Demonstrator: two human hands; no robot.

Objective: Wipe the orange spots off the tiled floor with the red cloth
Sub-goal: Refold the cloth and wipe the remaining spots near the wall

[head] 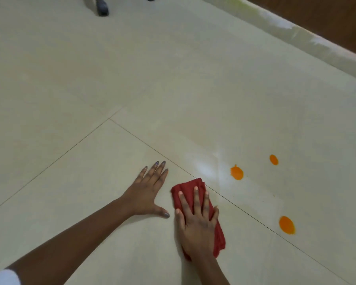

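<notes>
Head camera: pale tiled floor (90, 79) throughout. Braces on left hand (148, 194), fingers spread flat, probably for balance. Presses folded red cloth (188, 190) down under right hand (197, 223), fingers straight, near three unwiped orange spots (236, 172).

No text, label, brand, number or sign can be read in this view.
</notes>
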